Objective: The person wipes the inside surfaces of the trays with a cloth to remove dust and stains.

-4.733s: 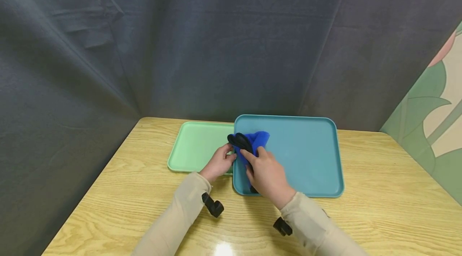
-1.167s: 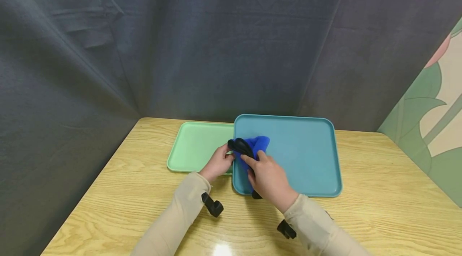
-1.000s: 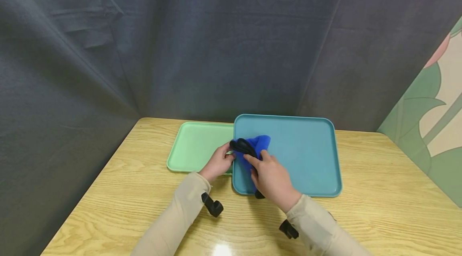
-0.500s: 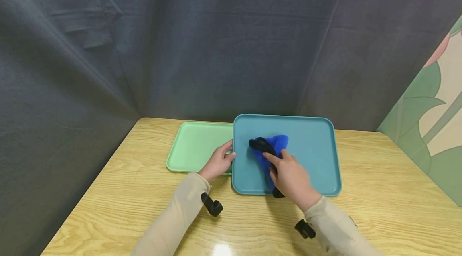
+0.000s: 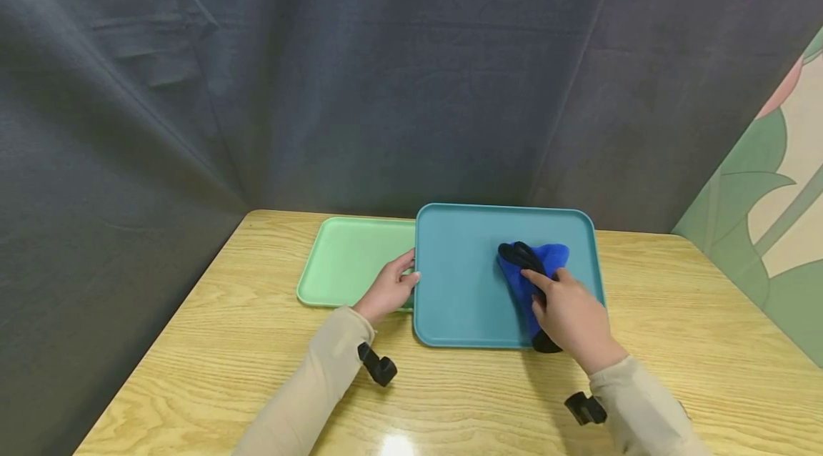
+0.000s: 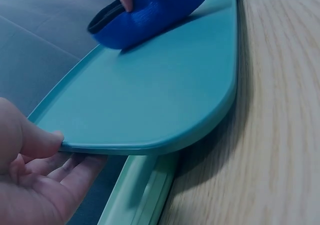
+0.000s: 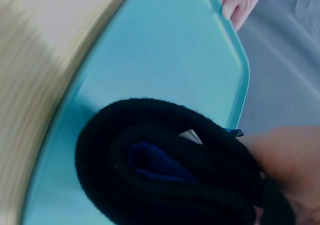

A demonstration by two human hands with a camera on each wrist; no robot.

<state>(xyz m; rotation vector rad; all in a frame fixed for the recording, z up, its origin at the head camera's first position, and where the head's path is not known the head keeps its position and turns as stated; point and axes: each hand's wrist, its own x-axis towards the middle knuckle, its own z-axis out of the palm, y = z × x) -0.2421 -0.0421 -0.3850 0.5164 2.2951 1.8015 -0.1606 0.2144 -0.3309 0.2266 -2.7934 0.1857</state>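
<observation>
A blue tray [image 5: 456,284] lies on the table with its left side over a green tray [image 5: 350,259]. My left hand [image 5: 390,288] pinches the blue tray's left rim, thumb [image 6: 47,142] on top and fingers underneath. My right hand [image 5: 572,313] grips a soft blue mitt-like cloth piece [image 5: 514,281] on the right part of the blue tray. Its near end has a thick black cuff [image 7: 150,115] with a small white label; black looped edges show at its far end. The cuff sticks over the tray's front rim. My right palm hides part of the cloth.
The wooden table [image 5: 244,342] extends to the left, front and right of the trays. A dark grey curtain [image 5: 411,84] hangs right behind them. At the far right is a leaf-patterned panel [image 5: 765,227].
My right hand has slid the blue cloth piece from the blue tray's left edge across to its right part. My left hand has stayed at the left rim.
</observation>
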